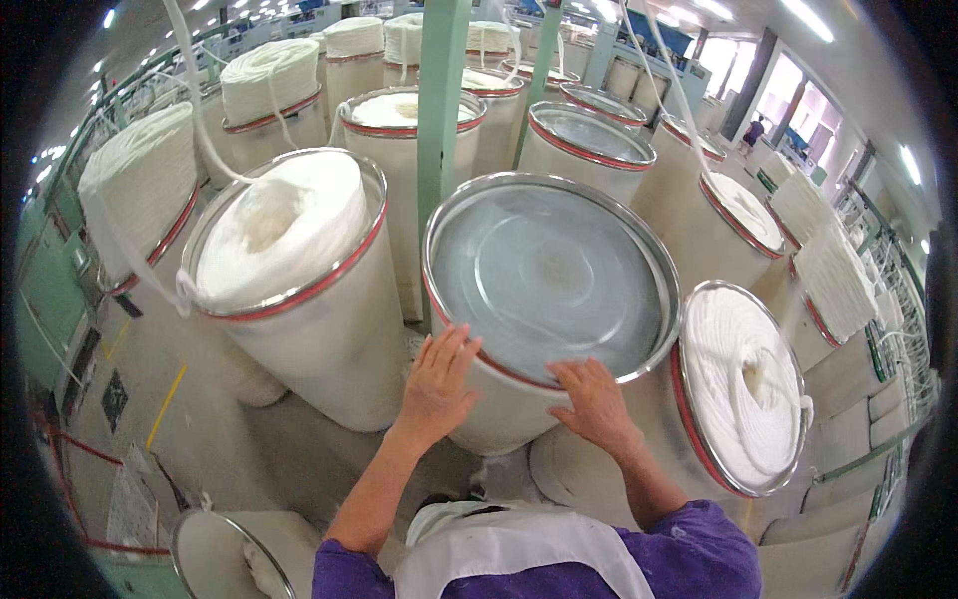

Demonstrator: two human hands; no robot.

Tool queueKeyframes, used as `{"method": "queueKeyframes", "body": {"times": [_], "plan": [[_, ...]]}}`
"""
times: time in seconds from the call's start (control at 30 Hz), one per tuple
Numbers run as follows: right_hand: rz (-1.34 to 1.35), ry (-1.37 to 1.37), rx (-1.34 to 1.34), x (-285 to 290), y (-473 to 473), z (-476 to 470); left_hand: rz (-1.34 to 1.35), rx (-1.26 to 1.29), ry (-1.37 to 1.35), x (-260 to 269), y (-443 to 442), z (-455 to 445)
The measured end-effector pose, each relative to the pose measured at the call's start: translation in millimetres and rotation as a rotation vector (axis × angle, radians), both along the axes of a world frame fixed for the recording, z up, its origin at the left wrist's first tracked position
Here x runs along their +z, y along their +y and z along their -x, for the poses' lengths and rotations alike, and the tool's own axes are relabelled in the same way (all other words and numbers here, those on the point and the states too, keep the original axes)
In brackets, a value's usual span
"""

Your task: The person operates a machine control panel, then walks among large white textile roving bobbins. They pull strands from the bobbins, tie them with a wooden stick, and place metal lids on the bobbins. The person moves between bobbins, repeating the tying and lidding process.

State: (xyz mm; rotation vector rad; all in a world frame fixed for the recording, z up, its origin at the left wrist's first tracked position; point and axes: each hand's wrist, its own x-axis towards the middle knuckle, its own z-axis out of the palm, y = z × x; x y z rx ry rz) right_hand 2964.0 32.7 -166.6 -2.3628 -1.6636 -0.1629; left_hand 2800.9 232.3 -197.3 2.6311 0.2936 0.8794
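Note:
A large sliver can (494, 419) stands upright before me, with a shiny metal rim and a red band beneath it. Its grey round plate (524, 239) lies just below the rim, with no sliver on it. My left hand (441, 378) is at the near left of the rim, fingers extended and overlapping the red band. At the near right, my right hand (593, 397) reaches its fingertips over the rim. Neither hand grips anything; whether the fingers press on the can, I cannot tell. Left of it, a can (322, 344) holds coiled white sliver (329, 202).
A green post (441, 97) rises behind the two front cans. On the right, another can holds white sliver (737, 427). A can (224, 554) stands at lower left. Several more cans fill the background, and sliver strands (198, 112) hang from above. A person (754, 135) is far off.

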Motion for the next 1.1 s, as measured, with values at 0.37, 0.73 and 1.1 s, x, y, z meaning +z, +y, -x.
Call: {"method": "queueKeyframes", "body": {"times": [0.37, 0.73, 1.1], "plan": [[0.562, 0.333, -0.161, 15.0, 65.1, -11.5, -0.160, -0.608, 0.278, -3.8, 122.2, -105.2], [0.364, 0.170, -0.287, 3.4, 83.2, -160.5, -0.121, -0.731, 0.053, -29.5, 154.5, -275.2], [0.215, 0.047, -0.205, -10.2, 142.3, -370.9, 1.291, -1.566, -0.153, 104.8, 178.1, -440.1]]}}
